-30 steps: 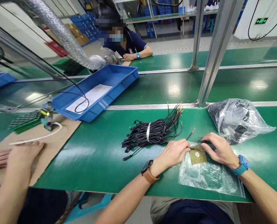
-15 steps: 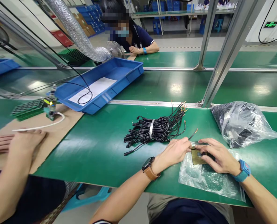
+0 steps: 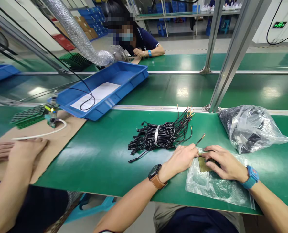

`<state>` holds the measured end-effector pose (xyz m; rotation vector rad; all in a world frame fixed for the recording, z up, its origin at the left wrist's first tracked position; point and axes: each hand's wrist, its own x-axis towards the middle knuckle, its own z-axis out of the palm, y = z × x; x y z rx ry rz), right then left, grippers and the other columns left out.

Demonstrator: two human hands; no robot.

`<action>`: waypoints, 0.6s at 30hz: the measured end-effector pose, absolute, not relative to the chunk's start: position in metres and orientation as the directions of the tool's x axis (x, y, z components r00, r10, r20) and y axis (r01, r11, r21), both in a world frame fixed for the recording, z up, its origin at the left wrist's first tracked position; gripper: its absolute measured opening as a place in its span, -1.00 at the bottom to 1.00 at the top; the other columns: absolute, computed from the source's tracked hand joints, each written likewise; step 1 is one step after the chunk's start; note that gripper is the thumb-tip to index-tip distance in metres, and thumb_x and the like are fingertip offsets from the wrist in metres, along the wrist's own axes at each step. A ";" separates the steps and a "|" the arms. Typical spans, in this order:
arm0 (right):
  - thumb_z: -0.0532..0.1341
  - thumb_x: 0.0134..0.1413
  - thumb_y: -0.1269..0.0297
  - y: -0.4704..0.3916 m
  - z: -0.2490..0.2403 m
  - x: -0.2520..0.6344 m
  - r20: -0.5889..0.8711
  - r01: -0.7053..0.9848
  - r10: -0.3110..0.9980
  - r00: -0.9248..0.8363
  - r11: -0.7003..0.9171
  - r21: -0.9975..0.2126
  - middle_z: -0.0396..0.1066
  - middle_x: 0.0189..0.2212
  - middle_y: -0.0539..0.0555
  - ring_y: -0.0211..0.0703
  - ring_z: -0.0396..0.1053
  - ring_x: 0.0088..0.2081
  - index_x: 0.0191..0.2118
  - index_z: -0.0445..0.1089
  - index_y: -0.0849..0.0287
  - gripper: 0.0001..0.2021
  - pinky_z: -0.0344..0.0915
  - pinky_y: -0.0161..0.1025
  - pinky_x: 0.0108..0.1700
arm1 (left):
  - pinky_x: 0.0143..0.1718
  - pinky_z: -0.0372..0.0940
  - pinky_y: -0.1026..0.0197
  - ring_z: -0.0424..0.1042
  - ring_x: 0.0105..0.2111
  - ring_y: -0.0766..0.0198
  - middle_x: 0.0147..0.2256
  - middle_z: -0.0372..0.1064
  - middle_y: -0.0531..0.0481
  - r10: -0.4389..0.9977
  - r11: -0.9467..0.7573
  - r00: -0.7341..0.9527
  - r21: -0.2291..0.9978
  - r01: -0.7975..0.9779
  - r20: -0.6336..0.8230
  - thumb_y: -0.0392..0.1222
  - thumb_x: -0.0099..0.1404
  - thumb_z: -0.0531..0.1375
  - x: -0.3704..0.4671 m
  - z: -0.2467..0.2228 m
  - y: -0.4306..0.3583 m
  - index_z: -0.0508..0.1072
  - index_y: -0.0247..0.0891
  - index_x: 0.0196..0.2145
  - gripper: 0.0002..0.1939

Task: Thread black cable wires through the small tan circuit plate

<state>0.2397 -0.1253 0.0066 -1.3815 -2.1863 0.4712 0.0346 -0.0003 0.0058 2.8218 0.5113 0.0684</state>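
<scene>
My left hand [image 3: 184, 157] is closed in a pinch at the left edge of a small brass-coloured plate [image 3: 205, 165]. A black cable [image 3: 200, 139] with stripped copper ends sticks out beyond its fingertips; the gripped part is hidden. My right hand [image 3: 225, 161] curls over the plate, thumb and fingers closing around a small dark piece too covered to name. Beneath plate and hands lies a flat clear plastic bag [image 3: 216, 191]. To the left rests a bundle of black cables [image 3: 166, 132] tied with a white band, bare wire ends towards the back right.
A clear bag of dark parts [image 3: 251, 129] stands at the right, near a metal post [image 3: 238, 55]. Back left is a blue tray [image 3: 105, 108] with paper in it. Another person's hand [image 3: 27, 147] rests on cardboard [image 3: 61, 136] at the left. Someone sits opposite.
My right fingers have shifted slightly over the plate, and a dark piece now shows between them. My left hand stays at the cable. The camera view has moved a little.
</scene>
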 end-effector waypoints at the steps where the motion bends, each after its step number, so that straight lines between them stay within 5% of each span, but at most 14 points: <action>1: 0.10 0.37 0.27 -0.125 0.006 0.239 0.236 0.730 0.909 -0.344 0.417 -0.542 0.41 -0.06 0.24 0.05 0.37 0.03 0.03 0.37 0.17 -0.78 0.37 0.04 0.03 | -0.44 0.08 0.23 0.33 -0.43 0.32 -0.33 0.33 0.02 0.352 -0.900 0.936 0.271 0.340 -0.006 -0.28 0.49 0.03 0.035 0.006 0.000 0.41 -0.28 -0.29 -0.79; 6: 0.11 0.37 0.30 -0.125 0.008 0.239 0.281 0.687 0.916 -0.288 0.402 -0.606 0.44 -0.13 0.20 0.00 0.40 -0.05 -0.05 0.36 0.14 -0.86 0.38 -0.02 -0.02 | -0.40 0.14 0.23 0.40 -0.39 0.27 -0.29 0.39 0.01 0.360 -0.881 0.933 0.325 0.345 -0.014 -0.21 0.50 0.07 0.034 0.006 0.000 0.42 -0.27 -0.24 -0.83; 11: 0.15 0.36 0.27 -0.125 0.007 0.247 0.366 0.689 0.929 0.063 0.225 -0.689 0.43 -0.28 0.11 -0.11 0.40 -0.26 -0.13 0.37 0.13 -0.91 0.36 -0.17 -0.21 | -0.24 0.29 0.21 0.48 -0.25 0.22 -0.20 0.48 -0.01 0.409 -0.803 0.907 0.513 0.305 0.100 -0.24 0.46 0.13 0.035 0.003 -0.002 0.41 -0.26 -0.10 -0.89; 18: 0.22 0.28 0.00 -0.124 -0.003 0.247 0.003 0.325 0.980 0.201 -0.064 -0.944 0.45 -0.31 0.08 -0.19 0.41 -0.37 -0.08 0.40 0.18 -0.67 0.41 -0.22 -0.30 | -0.19 0.35 0.19 0.50 -0.22 0.21 -0.19 0.53 -0.05 0.425 -0.738 0.846 0.664 0.120 0.321 -0.23 0.44 0.15 0.040 0.002 -0.017 0.45 -0.27 -0.12 -0.88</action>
